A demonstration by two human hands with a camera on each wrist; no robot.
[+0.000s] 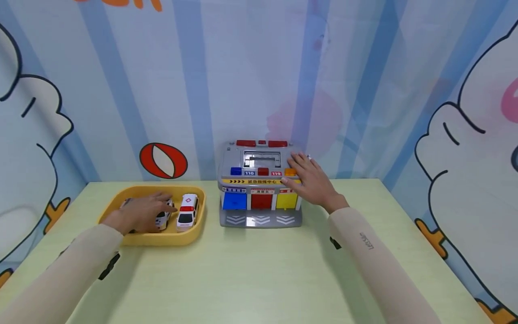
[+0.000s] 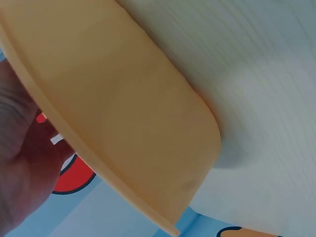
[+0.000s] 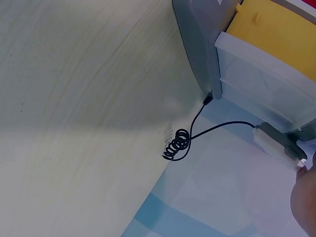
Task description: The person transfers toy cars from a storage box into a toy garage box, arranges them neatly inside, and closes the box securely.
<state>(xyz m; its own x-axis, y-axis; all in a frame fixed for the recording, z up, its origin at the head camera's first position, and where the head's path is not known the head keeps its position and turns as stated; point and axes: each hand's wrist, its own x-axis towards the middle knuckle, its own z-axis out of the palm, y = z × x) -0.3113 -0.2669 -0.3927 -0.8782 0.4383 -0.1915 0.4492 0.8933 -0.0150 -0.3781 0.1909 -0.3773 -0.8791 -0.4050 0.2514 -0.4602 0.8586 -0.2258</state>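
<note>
In the head view, my left hand (image 1: 143,212) reaches palm down over a yellow tray (image 1: 166,240), above toy cars. A white-and-dark toy car (image 1: 163,219) shows partly beneath its fingers; the thumb is hidden there. Just right of the fingertips stands a toy ambulance (image 1: 187,213) with a red light bar. Another car farther left is mostly covered. My right hand (image 1: 313,180) rests with spread fingers on the upper right of a grey toy emergency station (image 1: 262,182). Blue, red and yellow doors (image 1: 286,201) line its front.
A coiled black cord (image 3: 178,141) runs from the station's base to a small white-and-grey handset (image 3: 280,143) on its side. The pale table (image 1: 259,270) meets a striped cloth backdrop (image 1: 251,90) with printed cartoon figures.
</note>
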